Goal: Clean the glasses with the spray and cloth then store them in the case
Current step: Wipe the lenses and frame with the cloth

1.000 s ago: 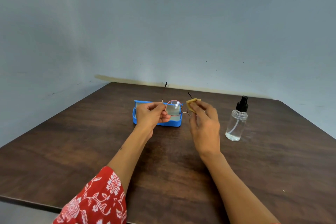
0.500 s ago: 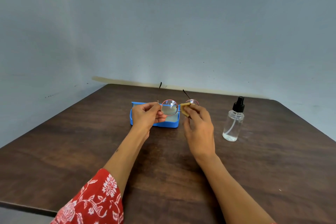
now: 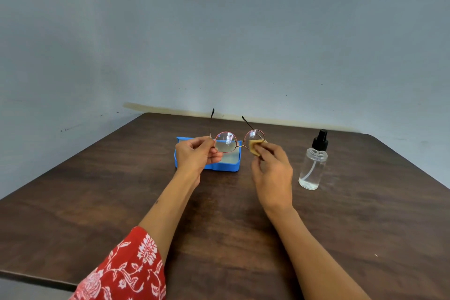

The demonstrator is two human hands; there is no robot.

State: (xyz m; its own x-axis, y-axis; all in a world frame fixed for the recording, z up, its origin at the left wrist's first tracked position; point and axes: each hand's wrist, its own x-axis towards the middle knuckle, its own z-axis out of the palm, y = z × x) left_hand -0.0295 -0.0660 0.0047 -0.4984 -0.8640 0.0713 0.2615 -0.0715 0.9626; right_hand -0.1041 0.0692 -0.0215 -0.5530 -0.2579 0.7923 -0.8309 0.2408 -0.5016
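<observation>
Round glasses [image 3: 226, 142] with a thin reddish frame are held up above the table, temples pointing away from me. My left hand [image 3: 194, 154] pinches the frame at the left lens's outer edge. My right hand [image 3: 271, 170] pinches a small yellow cloth [image 3: 255, 146] against the lower part of the right lens. The open blue case [image 3: 220, 166] lies on the table behind and below the glasses, partly hidden by my left hand. A clear spray bottle [image 3: 313, 164] with a black pump top stands upright to the right of my right hand.
Everything sits on a dark wooden table [image 3: 121, 202] set into a corner of grey walls. The table's near edge runs along the lower left, and its right edge slants off at the far right.
The cloth has slid lower on the right lens, so more of that lens shows above it. My left hand keeps the same hold on the frame.
</observation>
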